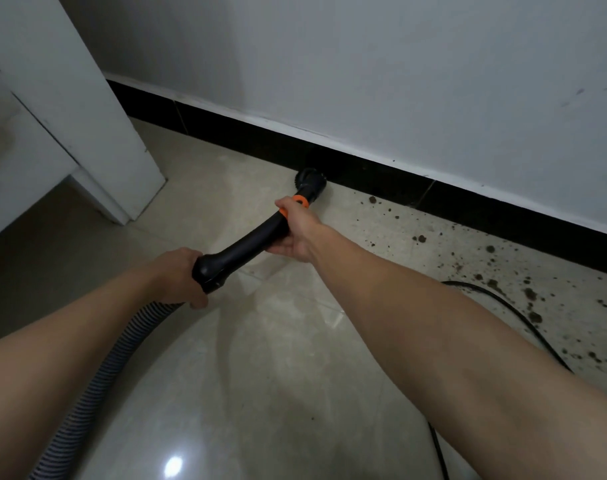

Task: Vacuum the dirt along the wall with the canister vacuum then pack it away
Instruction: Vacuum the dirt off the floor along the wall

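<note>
A black vacuum wand with an orange collar points at the wall. Its round brush nozzle rests on the floor against the black skirting. My right hand grips the wand just below the orange collar. My left hand grips the wand's rear end, where the ribbed grey hose joins and runs down to the lower left. Brown dirt crumbs lie scattered on the tiles to the right of the nozzle, along the skirting. The canister is out of sight.
A white cabinet or door frame stands at the left, close to the wall. A black power cord curves over the glossy beige tiles at the right, passing under my right forearm and through the dirt.
</note>
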Demonstrator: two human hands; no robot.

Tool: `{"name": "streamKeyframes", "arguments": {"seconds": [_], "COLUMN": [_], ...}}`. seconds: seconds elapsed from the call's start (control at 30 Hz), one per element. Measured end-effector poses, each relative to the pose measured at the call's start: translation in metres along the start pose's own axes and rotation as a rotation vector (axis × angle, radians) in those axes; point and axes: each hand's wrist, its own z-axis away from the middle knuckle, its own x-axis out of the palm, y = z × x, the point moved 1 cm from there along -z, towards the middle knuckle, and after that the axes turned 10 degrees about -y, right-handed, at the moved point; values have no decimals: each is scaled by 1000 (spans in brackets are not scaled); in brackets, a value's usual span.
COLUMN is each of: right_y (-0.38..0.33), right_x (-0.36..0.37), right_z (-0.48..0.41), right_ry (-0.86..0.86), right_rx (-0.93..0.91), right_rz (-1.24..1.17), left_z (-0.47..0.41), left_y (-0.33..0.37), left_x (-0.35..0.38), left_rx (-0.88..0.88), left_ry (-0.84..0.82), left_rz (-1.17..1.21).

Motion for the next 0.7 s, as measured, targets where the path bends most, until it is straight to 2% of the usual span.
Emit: {"name": "streamKeyframes", "arguments": {"seconds": [0.1,0.27,0.4,0.53,0.7], "right_y": [27,109,156,161,140], "right_x": [7,35,56,43,9], "right_z": [17,57,93,109,119], "right_ry": [24,145,149,154,255], "right_rx": [14,14,54,33,-41], "right_rz": [-84,-312,-426,-431,-475], "left_z": [17,51,75,84,70], "left_y": [-11,-47,-72,-63,-14], "left_x": [4,23,37,49,41], "left_rx": [-23,-71,-100,-67,3], "left_ry": [-41,-139,-169,-173,-176], "left_rz": [-119,-309,-411,-445,-532]}}
